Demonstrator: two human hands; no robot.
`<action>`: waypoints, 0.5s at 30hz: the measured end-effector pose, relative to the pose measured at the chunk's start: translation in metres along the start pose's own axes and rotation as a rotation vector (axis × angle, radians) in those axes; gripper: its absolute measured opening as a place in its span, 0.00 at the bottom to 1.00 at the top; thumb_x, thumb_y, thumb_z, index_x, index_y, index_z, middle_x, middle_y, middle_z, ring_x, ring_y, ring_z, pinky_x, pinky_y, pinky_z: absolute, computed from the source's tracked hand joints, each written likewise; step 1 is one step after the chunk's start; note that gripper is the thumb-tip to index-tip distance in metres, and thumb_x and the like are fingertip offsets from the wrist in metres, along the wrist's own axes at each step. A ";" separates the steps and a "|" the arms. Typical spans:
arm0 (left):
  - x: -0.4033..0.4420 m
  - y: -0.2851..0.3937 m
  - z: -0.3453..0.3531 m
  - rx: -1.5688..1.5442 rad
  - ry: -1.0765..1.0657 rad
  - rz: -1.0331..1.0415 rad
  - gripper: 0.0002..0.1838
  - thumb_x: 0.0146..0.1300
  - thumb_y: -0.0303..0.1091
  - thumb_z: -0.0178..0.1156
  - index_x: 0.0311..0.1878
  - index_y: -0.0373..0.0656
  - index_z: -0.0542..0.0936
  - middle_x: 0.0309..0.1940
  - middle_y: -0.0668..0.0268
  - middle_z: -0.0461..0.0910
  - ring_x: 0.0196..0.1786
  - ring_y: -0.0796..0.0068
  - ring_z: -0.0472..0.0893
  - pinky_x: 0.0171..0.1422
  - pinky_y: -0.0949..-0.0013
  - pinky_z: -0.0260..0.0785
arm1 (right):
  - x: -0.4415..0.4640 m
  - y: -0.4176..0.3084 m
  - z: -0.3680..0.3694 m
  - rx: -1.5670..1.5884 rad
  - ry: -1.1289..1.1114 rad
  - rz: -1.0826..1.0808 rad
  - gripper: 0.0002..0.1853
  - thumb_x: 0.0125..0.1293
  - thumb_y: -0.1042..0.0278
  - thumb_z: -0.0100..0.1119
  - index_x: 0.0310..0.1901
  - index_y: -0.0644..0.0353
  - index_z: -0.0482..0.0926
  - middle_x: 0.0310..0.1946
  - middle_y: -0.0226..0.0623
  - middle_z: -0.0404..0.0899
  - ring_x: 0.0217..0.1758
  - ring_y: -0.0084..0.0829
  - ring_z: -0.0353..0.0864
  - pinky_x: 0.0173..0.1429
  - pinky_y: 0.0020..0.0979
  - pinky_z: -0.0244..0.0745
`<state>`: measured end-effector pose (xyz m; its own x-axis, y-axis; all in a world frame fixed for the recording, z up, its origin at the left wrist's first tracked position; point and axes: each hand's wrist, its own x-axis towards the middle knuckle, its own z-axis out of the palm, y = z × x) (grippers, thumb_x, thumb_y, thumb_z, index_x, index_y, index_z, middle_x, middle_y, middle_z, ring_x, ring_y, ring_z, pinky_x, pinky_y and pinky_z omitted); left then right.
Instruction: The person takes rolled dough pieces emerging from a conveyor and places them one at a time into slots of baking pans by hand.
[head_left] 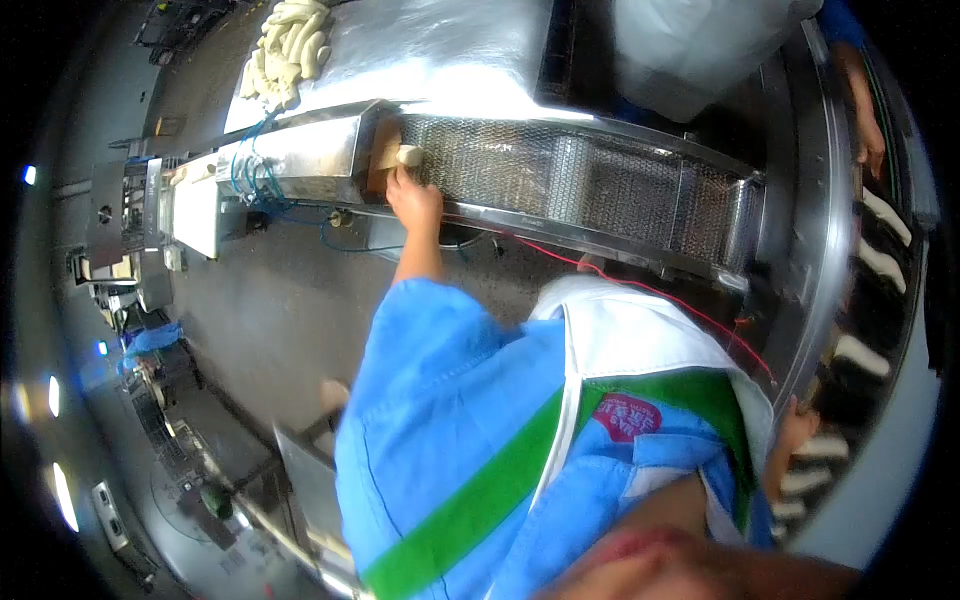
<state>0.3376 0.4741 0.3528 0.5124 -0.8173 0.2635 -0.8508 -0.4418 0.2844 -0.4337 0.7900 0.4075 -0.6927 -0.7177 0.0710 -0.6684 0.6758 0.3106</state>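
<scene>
Touching one dough piece (409, 155), pale and rounded, at the left end of one mesh conveyor (630, 190) with the left hand (413, 202), on an outstretched arm; cannot tell whether pinching. Showing the right hand (797, 430), fingers too unclear to tell, near at least six pale strips (862, 356) and, farther off, one co-worker's hand (872, 145).

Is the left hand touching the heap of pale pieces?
Apart: the head view shows the left hand well clear of the heap, with metal casing between them.
</scene>
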 end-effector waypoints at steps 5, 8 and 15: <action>0.007 0.006 -0.008 0.082 0.016 0.122 0.27 0.46 0.27 0.58 0.55 0.44 0.72 0.56 0.52 0.69 0.57 0.48 0.67 0.63 0.55 0.59 | -0.002 0.001 -0.004 0.010 -0.016 -0.064 0.37 0.56 0.38 0.56 0.44 0.75 0.75 0.50 0.60 0.71 0.57 0.55 0.67 0.65 0.43 0.60; 0.012 0.003 -0.002 0.082 -0.032 0.124 0.22 0.53 0.26 0.54 0.55 0.46 0.74 0.55 0.54 0.71 0.60 0.54 0.68 0.64 0.58 0.60 | -0.004 0.013 0.018 0.079 0.192 -0.078 0.32 0.54 0.41 0.60 0.34 0.74 0.77 0.45 0.60 0.73 0.53 0.55 0.69 0.63 0.44 0.61; 0.034 0.041 -0.013 0.513 -0.456 0.532 0.23 0.60 0.31 0.49 0.61 0.51 0.70 0.61 0.62 0.69 0.66 0.65 0.64 0.69 0.61 0.54 | -0.009 -0.022 -0.035 0.105 -0.164 0.099 0.33 0.55 0.47 0.61 0.53 0.68 0.71 0.61 0.53 0.62 0.65 0.47 0.61 0.67 0.39 0.58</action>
<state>0.3223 0.4329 0.3855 0.0288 -0.9828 -0.1826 -0.9677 0.0184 -0.2515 -0.4030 0.7758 0.4332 -0.7854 -0.6159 -0.0620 -0.6136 0.7616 0.2086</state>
